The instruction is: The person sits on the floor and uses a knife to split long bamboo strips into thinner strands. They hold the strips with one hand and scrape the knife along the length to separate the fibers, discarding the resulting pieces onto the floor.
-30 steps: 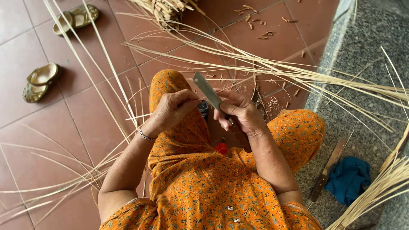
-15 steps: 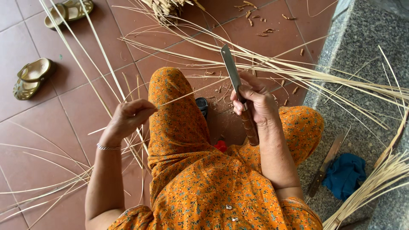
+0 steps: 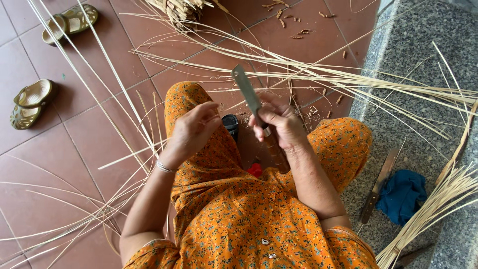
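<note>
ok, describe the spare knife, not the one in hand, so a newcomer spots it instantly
Start at the grey speckled stone step on the right side. Low on it lies a crumpled blue cloth; the spare knife lies flat just left of that cloth. Unlike the pale cane strips nearby, it is dark, with a flat blade and a handle.

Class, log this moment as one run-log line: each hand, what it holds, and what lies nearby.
left hand: pinching thin strip | right hand: gripping knife, blade up | nearby: second knife, blue cloth, sandals
</note>
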